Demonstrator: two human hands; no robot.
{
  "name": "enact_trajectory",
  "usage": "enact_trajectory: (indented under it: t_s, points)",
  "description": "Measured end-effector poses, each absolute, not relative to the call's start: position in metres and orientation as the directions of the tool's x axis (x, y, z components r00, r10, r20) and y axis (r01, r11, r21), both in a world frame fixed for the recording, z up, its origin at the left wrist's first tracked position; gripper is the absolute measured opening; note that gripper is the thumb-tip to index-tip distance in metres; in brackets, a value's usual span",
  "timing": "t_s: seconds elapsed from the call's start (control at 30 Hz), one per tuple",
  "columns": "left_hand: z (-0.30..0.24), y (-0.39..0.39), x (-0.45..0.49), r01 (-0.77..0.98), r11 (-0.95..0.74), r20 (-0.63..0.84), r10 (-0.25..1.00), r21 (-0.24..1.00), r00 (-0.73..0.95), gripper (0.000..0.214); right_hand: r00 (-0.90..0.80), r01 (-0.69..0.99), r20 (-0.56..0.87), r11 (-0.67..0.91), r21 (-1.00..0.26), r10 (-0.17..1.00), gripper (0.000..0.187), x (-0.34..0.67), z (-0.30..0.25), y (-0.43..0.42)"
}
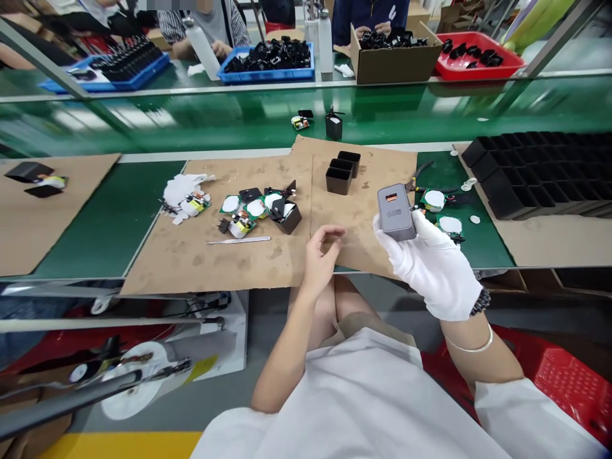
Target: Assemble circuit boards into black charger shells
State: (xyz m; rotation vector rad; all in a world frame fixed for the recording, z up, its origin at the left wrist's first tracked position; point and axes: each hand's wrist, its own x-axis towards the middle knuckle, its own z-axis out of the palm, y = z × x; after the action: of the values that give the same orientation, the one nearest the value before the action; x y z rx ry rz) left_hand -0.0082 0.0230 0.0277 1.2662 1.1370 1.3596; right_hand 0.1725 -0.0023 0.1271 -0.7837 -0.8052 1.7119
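Observation:
My right hand [433, 264], in a white glove, is closed around a grey charger block [394, 210] and holds it upright over the cardboard sheet [268, 255]. The block's port face is turned toward me. My bare left hand [321, 255] rests at the cardboard's near edge with its fingers loosely curled and nothing in them. Three empty black housings [342, 171] stand on the cardboard just beyond the block. A pile of circuit boards and black shells [261, 213] lies to the left of my left hand. A thin metal blade [238, 240] lies beside that pile.
A black tray of compartments [540, 172] sits at the right. Loose boards [442, 210] and pliers [418, 178] lie on the green mat. A white glove with parts [184, 194] lies left. Other people work at blue bins [268, 60], a carton [392, 51] and a red tray [478, 57] across the green conveyor [191, 118].

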Motion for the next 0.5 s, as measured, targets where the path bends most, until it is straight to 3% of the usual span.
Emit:
enact_trajectory:
  t_s: [0.1, 0.2, 0.37, 0.43, 0.5]
  points:
    - [0.026, 0.024, -0.009, -0.02, -0.147, 0.146, 0.988, 0.989, -0.041, 0.014, -0.188, -0.254, -0.035, -0.083, -0.964, 0.982, 0.038, 0.17, 0.127, -0.004]
    - [0.023, 0.024, -0.009, -0.01, -0.15, 0.149, 0.988, 0.989, -0.03, 0.014, -0.139, -0.059, 0.07, 0.062, -0.996, 0.988, 0.039, 0.167, 0.129, -0.008]
    - [0.033, 0.015, -0.008, 0.001, -0.151, 0.151, 0.989, 0.989, 0.002, 0.014, -0.142, -0.095, 0.047, 0.034, -0.995, 0.989, 0.031, 0.173, 0.127, 0.015]
    - [0.054, 0.019, -0.017, 0.06, -0.244, 0.239, 0.967, 0.968, 0.09, 0.011, -0.128, -0.029, 0.032, 0.029, -0.999, 0.991, 0.027, 0.184, 0.126, 0.052]
    - [0.084, 0.039, -0.035, 0.157, -0.428, 0.393, 0.895, 0.89, 0.214, 0.011, -0.045, 0.195, 0.055, 0.063, -0.979, 0.997, 0.024, 0.197, 0.129, 0.107]
